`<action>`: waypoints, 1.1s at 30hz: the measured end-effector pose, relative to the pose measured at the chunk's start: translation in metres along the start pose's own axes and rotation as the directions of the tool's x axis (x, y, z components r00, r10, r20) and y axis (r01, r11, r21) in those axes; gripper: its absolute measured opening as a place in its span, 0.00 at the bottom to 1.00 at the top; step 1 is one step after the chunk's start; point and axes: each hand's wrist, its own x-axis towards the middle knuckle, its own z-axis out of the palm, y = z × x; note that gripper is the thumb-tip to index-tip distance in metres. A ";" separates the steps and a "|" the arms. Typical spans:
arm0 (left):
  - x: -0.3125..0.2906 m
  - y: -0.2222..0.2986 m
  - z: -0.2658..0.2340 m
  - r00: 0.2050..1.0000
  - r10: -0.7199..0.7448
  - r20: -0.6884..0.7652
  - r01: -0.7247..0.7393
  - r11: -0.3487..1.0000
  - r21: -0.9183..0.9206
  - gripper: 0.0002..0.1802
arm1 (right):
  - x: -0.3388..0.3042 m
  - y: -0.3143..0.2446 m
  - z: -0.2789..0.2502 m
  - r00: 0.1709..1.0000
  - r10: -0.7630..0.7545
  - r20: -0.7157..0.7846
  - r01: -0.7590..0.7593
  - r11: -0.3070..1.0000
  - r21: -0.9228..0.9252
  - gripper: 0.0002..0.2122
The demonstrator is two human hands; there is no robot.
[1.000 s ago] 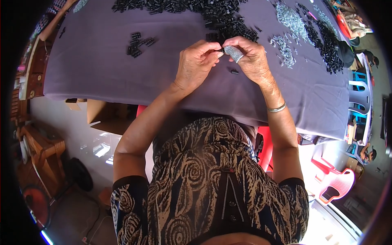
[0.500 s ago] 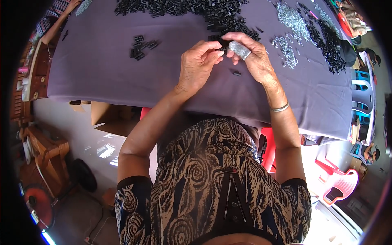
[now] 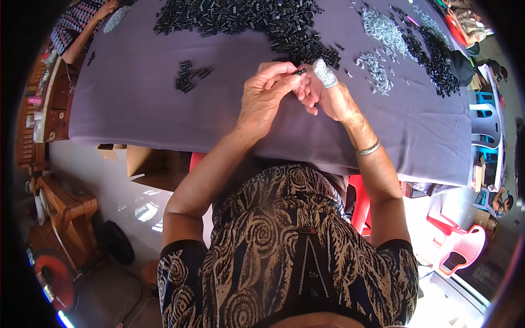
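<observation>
My left hand (image 3: 263, 98) is closed, thumb and index finger pinching a small black cylinder (image 3: 299, 71) over the purple-grey tablecloth. Close beside it, my right hand (image 3: 327, 94) is turned with its palm side showing, fingers loosely curled and parted from the thumb side. A silver-grey wrap (image 3: 325, 73) covers one of its digits, held up and away from the others. I see nothing clearly gripped in the right hand. A dark bit shows by its fingertips, mostly hidden. To the left lies a small group of black cylinders (image 3: 188, 75).
A large heap of black cylinders (image 3: 229, 16) spreads across the far side. Small silvery metal pieces (image 3: 377, 74) and more black parts (image 3: 443, 74) lie at the right. Another person's arm (image 3: 82, 41) rests at the far left. A cardboard box (image 3: 156, 167) stands below the table edge.
My right hand has rolled over and dropped slightly nearer me, its wrapped digit now pointing up. The left hand keeps its pinch. The loose cylinder below the hands is now mostly hidden.
</observation>
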 end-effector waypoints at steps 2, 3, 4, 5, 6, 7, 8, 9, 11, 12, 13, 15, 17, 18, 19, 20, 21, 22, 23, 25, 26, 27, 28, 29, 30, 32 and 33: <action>-0.001 -0.005 0.004 0.999 0.034 -0.003 -0.034 0.999 0.024 0.09 | -0.001 0.008 -0.003 0.997 0.062 0.044 -0.066 0.992 0.104 0.25; -0.001 -0.006 0.006 0.998 0.067 -0.009 -0.066 0.997 0.048 0.08 | -0.001 0.004 0.003 0.995 0.088 0.038 -0.092 0.987 0.134 0.22; 0.000 -0.007 0.007 1.000 0.016 -0.002 -0.016 0.999 0.039 0.07 | -0.002 0.007 0.000 0.996 0.083 0.035 -0.087 0.987 0.133 0.22; -0.001 -0.007 0.008 1.000 0.018 0.004 -0.018 0.999 0.040 0.07 | -0.002 0.012 -0.005 0.996 0.051 0.072 -0.064 0.980 0.189 0.20; -0.001 -0.006 0.012 0.999 0.043 0.021 -0.045 0.997 0.063 0.07 | -0.002 0.012 -0.006 0.994 0.016 0.107 -0.042 0.969 0.244 0.19; -0.002 -0.005 0.015 0.997 0.069 0.039 -0.072 0.994 0.086 0.08 | -0.004 0.010 -0.002 0.991 0.054 0.119 -0.089 0.946 0.312 0.17; -0.003 -0.006 0.017 0.996 0.054 0.064 -0.058 0.996 0.064 0.12 | -0.004 0.013 -0.001 0.989 0.057 0.135 -0.100 0.937 0.336 0.17; -0.004 0.000 0.020 0.991 0.041 0.128 -0.043 0.999 0.017 0.15 | -0.005 0.014 0.000 0.987 0.060 0.149 -0.110 0.927 0.359 0.17; -0.001 0.014 0.026 0.977 -0.012 0.215 0.024 0.998 -0.055 0.22 | -0.006 0.011 0.002 0.974 -0.013 0.226 -0.095 0.884 0.458 0.15; 0.001 0.020 0.030 0.969 -0.004 0.249 0.014 0.999 -0.039 0.21 | -0.005 0.013 0.003 0.962 -0.043 0.268 -0.119 0.820 0.559 0.14; 0.003 0.023 0.033 0.959 0.002 0.283 0.004 1.000 -0.023 0.20 | -0.005 0.013 0.004 0.979 -0.018 0.205 -0.106 0.810 0.577 0.14; 0.019 0.009 0.036 0.945 0.129 0.299 -0.207 0.947 0.244 0.16 | -0.008 0.016 0.012 0.999 0.053 0.003 -0.047 0.872 0.488 0.16; 0.024 0.000 0.041 0.981 -0.040 0.191 0.014 0.991 0.132 0.09 | -0.005 0.014 0.009 0.997 0.001 0.079 -0.042 0.854 0.519 0.17; 0.024 -0.005 0.043 0.978 -0.047 0.202 0.021 0.991 0.130 0.09 | -0.005 0.017 0.007 1.000 0.006 0.026 -0.019 0.835 0.549 0.18; 0.024 -0.011 0.046 0.988 -0.080 0.135 0.071 0.995 0.069 0.07 | -0.004 0.018 0.005 1.000 0.013 -0.026 0.005 0.816 0.578 0.19; 0.024 -0.016 0.048 0.991 -0.119 0.068 0.119 0.993 0.005 0.05 | -0.005 0.017 0.002 1.000 0.000 -0.015 0.008 0.831 0.556 0.21; 0.023 -0.017 0.051 0.991 -0.127 0.039 0.128 0.991 -0.022 0.05 | -0.005 0.018 0.002 1.000 0.002 -0.023 0.011 0.829 0.559 0.21; 0.024 -0.019 0.049 0.993 -0.115 0.038 0.116 0.993 -0.031 0.06 | -0.004 0.019 0.002 0.998 0.042 -0.036 -0.014 0.823 0.568 0.21; 0.024 -0.020 0.047 0.994 -0.102 0.034 0.103 0.994 -0.040 0.07 | -0.004 0.020 0.003 0.995 0.083 -0.048 -0.040 0.815 0.578 0.21; 0.024 -0.020 0.046 0.998 -0.063 0.010 0.063 0.997 -0.053 0.05 | -0.002 0.022 0.005 0.999 0.046 -0.016 -0.027 0.800 0.600 0.20; 0.022 -0.018 0.040 0.994 -0.093 0.058 0.097 0.993 -0.070 0.07 | -0.002 0.022 0.007 0.999 0.036 0.003 -0.031 0.794 0.607 0.19; 0.020 -0.015 0.037 0.988 -0.119 0.102 0.128 0.988 -0.086 0.08 | -0.002 0.019 0.010 0.999 0.030 0.027 -0.040 0.789 0.614 0.18; 0.020 -0.014 0.036 0.988 -0.118 0.095 0.127 0.988 -0.086 0.08 | -0.002 0.015 0.011 0.999 0.034 0.033 -0.047 0.788 0.614 0.18; 0.020 -0.011 0.036 0.992 -0.009 0.124 0.009 1.000 -0.001 0.09 | -0.003 0.007 0.011 0.998 0.013 0.067 -0.049 0.827 0.560 0.17; 0.020 -0.009 0.035 0.981 0.094 0.167 -0.109 0.991 0.083 0.10 | -0.004 0.003 0.011 0.995 -0.008 0.099 -0.043 0.862 0.504 0.15; 0.014 -0.002 0.027 0.963 0.126 0.239 -0.165 0.975 0.152 0.12 | -0.005 0.005 0.004 0.981 -0.051 0.185 -0.073 0.791 0.607 0.15; 0.011 0.000 0.023 0.945 0.159 0.285 -0.202 0.971 0.129 0.12 | -0.006 0.003 0.003 0.977 -0.038 0.209 -0.094 0.805 0.586 0.15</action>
